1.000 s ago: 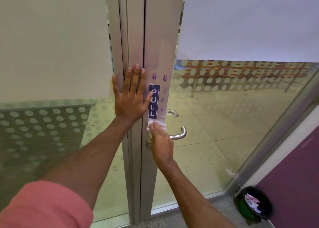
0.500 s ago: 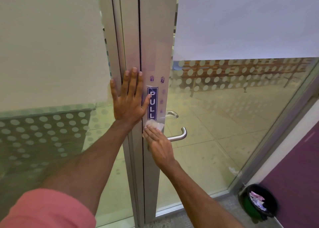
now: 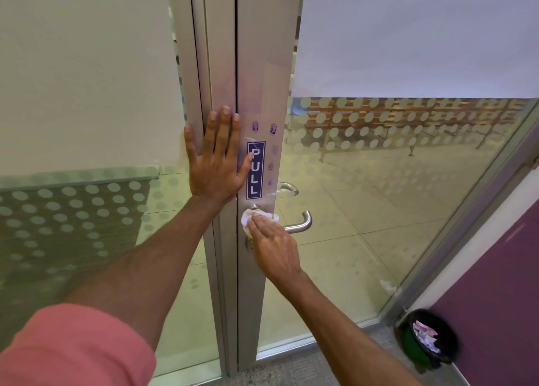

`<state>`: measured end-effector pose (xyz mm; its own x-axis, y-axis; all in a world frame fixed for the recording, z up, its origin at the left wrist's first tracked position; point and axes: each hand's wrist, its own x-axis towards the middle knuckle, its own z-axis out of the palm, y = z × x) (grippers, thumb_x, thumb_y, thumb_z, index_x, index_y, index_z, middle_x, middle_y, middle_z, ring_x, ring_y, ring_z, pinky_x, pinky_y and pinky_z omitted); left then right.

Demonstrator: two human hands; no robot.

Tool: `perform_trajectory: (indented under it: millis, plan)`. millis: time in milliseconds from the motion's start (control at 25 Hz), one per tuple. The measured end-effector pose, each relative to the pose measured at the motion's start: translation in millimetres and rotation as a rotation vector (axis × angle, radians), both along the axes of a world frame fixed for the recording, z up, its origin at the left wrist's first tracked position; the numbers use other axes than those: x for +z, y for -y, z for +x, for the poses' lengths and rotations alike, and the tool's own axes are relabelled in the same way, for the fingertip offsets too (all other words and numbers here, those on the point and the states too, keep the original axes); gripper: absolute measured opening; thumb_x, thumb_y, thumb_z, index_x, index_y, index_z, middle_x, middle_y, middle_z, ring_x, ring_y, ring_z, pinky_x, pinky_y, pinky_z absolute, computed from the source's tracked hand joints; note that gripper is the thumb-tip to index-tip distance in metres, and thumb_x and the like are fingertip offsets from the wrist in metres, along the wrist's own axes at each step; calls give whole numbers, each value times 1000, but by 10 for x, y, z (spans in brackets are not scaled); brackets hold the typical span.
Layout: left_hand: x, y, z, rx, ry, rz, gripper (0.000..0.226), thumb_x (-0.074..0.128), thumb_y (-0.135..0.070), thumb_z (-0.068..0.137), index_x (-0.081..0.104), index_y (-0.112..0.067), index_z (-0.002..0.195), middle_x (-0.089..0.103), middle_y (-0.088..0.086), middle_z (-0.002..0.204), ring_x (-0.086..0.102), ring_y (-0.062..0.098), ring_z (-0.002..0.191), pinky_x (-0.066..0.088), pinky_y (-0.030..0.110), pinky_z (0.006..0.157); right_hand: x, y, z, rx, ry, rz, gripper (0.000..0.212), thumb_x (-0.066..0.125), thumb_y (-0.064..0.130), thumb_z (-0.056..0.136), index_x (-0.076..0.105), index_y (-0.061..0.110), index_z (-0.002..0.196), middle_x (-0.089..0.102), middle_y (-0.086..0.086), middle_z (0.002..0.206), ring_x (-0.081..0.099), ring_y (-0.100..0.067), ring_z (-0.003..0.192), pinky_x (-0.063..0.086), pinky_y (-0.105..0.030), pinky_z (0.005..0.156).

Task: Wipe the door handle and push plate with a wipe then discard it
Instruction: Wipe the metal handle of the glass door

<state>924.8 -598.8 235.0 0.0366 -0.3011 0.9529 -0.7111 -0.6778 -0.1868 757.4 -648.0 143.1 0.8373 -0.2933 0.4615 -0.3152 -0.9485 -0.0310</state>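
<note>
A silver lever door handle point(image 3: 302, 225) sticks out to the right from the metal door stile point(image 3: 262, 64), below a dark blue PULL sign point(image 3: 256, 169). My right hand point(image 3: 274, 248) presses a crumpled white wipe point(image 3: 247, 218) flat against the stile at the base of the handle. My left hand point(image 3: 217, 161) lies flat with spread fingers on the frame, just left of the PULL sign.
A glass door panel point(image 3: 379, 196) with frosted dots is to the right, another glass panel point(image 3: 73, 225) to the left. A black waste bin point(image 3: 428, 339) with crumpled paper stands on the floor at lower right, beside a purple wall point(image 3: 495, 298).
My right hand has slid the wipe slightly around the base of the handle. My left hand stays flat on the frame. The view has shifted a little.
</note>
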Motion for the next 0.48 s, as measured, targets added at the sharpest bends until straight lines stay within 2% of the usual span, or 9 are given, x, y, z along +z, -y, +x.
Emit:
perform_trajectory:
  millis: [120, 200, 360, 400, 480]
  plan:
    - [-3, -1, -14, 0, -2, 1, 77, 28, -58, 102, 5, -11, 159, 18, 10, 160, 19, 27, 147, -2, 55, 118, -19, -18, -9, -7, 26, -31, 58, 89, 17, 58, 72, 12, 113, 72, -6, 116, 70, -18, 103, 56, -29, 85]
    - [-1, 0, -19, 13, 0, 0, 78, 26, -59, 102, 4, -10, 159, 17, 10, 160, 19, 27, 147, -2, 55, 118, -17, -11, 49, -17, 17, -47, 55, 84, 16, 66, 68, 9, 119, 69, -8, 122, 67, -19, 110, 53, -30, 91]
    - [3, -2, -20, 8, -3, -1, 78, 27, -59, 102, -1, -12, 158, 16, 10, 161, 18, 27, 148, -10, 52, 120, -43, 8, 60, 15, -91, -100, 56, 68, 15, 84, 51, 7, 137, 53, -11, 142, 50, -23, 132, 40, -35, 108]
    - [4, -4, -23, 7, -1, -4, 78, 28, -59, 102, -2, -13, 157, 16, 10, 161, 18, 27, 148, -11, 52, 120, -42, 27, 56, 24, -97, -93, 58, 68, 15, 85, 49, 7, 139, 51, -11, 144, 48, -24, 133, 39, -36, 109]
    - [3, -7, -28, 10, 0, -2, 78, 28, -59, 102, -4, -13, 157, 16, 10, 161, 18, 27, 148, -11, 51, 120, -35, 14, 68, -20, -49, -38, 59, 76, 16, 78, 57, 8, 133, 57, -9, 137, 55, -21, 127, 45, -33, 104]
